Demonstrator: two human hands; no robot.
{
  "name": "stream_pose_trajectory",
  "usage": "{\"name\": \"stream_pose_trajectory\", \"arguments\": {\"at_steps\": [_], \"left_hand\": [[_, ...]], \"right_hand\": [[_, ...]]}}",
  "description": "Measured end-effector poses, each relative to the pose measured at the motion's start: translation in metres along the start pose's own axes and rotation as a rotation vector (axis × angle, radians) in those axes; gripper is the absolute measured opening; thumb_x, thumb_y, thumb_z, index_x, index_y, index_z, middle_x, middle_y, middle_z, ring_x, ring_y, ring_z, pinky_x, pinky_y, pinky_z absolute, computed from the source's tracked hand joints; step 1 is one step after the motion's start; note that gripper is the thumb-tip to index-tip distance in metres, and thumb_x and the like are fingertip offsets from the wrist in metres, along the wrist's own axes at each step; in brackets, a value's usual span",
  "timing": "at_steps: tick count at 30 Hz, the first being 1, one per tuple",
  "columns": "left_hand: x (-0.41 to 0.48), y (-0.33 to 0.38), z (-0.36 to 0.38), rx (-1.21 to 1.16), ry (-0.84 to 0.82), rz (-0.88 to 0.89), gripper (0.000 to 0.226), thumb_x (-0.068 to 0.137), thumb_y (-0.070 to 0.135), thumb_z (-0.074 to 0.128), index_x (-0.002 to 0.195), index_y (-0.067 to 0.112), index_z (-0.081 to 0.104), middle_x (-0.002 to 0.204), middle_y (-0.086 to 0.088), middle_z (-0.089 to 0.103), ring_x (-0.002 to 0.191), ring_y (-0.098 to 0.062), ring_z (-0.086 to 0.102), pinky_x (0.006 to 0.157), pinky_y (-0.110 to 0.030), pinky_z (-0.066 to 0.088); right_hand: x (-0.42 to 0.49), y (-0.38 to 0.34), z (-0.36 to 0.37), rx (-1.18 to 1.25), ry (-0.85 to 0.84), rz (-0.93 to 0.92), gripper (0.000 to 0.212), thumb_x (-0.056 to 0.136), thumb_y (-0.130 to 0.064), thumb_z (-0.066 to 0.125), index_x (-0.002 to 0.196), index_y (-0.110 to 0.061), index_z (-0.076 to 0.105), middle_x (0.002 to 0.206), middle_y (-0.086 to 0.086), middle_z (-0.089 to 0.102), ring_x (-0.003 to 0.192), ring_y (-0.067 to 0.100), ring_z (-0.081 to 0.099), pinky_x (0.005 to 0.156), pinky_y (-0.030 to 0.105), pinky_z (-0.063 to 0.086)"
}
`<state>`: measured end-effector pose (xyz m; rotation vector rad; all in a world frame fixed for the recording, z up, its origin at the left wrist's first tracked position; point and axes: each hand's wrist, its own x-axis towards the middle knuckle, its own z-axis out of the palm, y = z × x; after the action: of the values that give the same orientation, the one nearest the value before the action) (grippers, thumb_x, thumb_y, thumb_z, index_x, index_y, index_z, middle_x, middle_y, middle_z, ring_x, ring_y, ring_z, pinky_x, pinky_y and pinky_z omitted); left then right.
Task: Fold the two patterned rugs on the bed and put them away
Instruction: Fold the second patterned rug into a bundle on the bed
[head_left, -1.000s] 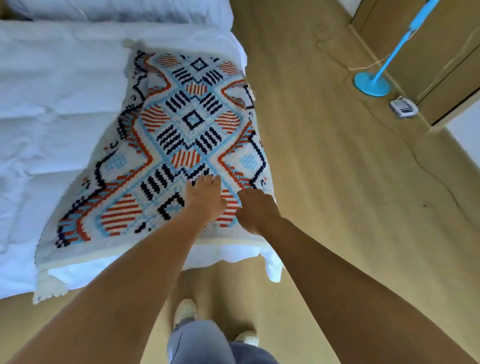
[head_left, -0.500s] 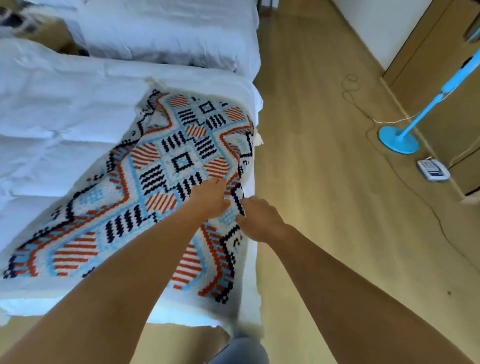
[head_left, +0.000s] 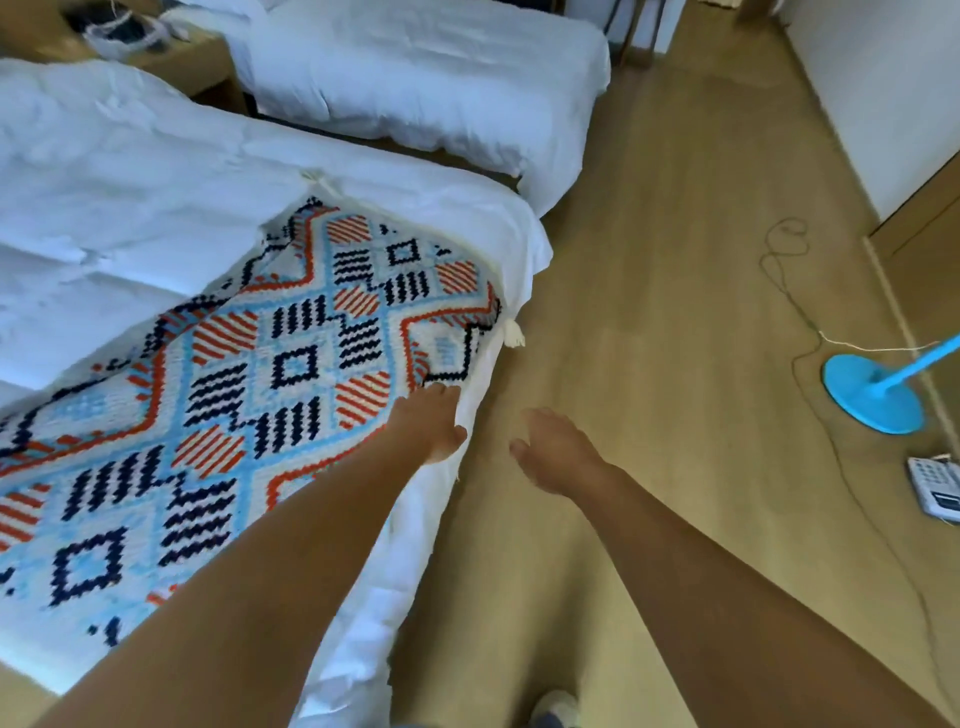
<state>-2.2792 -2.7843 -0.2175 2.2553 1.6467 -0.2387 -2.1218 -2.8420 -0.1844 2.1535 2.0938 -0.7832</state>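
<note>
rug (head_left: 291, 364): spread flat on bed (head_left: 156, 182), along its right edge | left hand (head_left: 431, 421): fingers straight, resting on rug's right edge, gripping nothing | right hand (head_left: 556, 452): fingers relaxed, empty, over floor (head_left: 649, 312) right of bed

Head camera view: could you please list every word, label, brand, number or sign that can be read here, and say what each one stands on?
No text can be read in this view.
White keypad device on the floor: it has buttons and a small display, but any marks are too small and blurred to read.
Rug: geometric pattern only, no letters or numbers.
</note>
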Motion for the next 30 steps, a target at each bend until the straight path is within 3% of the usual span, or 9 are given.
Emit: {"name": "stream_pose_trajectory", "arguments": {"at_steps": [6,16,24,30], "left_hand": [[0.061,0.065,-0.014,-0.109,0.003,-0.129,0.057,0.090,0.039,0.046,0.138,0.013,0.029,0.139,-0.008,0.038,0.124,-0.031,0.042,0.097,-0.044,0.038],[0.215,0.098,-0.042,-0.210,-0.020,-0.314,0.056,0.091,0.033,0.046,0.141,0.014,0.028,0.140,-0.007,0.038,0.125,-0.028,0.040,0.098,-0.042,0.038],[0.351,0.107,-0.080,-0.268,0.017,-0.430,0.055,0.090,0.030,0.046,0.140,0.016,0.028,0.143,-0.005,0.035,0.125,-0.027,0.040,0.095,-0.041,0.039],[0.449,0.115,-0.098,-0.364,0.063,-0.688,0.051,0.089,0.031,0.048,0.135,0.014,0.033,0.138,-0.008,0.040,0.120,-0.029,0.046,0.091,-0.041,0.040]], "right_hand": [[0.073,0.073,-0.062,-0.088,-0.025,-0.127,0.038,0.094,-0.030,0.040,0.126,-0.010,0.045,0.130,0.013,0.048,0.122,0.030,0.041,0.097,0.037,0.036],[0.240,0.111,-0.141,-0.162,-0.163,-0.324,0.045,0.096,-0.031,0.038,0.135,-0.009,0.037,0.137,0.011,0.044,0.127,0.029,0.039,0.101,0.038,0.037],[0.378,0.143,-0.209,-0.433,-0.136,-0.581,0.037,0.095,-0.023,0.035,0.128,-0.008,0.039,0.125,0.011,0.047,0.112,0.029,0.045,0.088,0.038,0.040],[0.500,0.174,-0.251,-0.500,-0.179,-0.733,0.030,0.094,-0.023,0.037,0.118,-0.007,0.043,0.119,0.009,0.049,0.108,0.028,0.046,0.079,0.033,0.035]]}}
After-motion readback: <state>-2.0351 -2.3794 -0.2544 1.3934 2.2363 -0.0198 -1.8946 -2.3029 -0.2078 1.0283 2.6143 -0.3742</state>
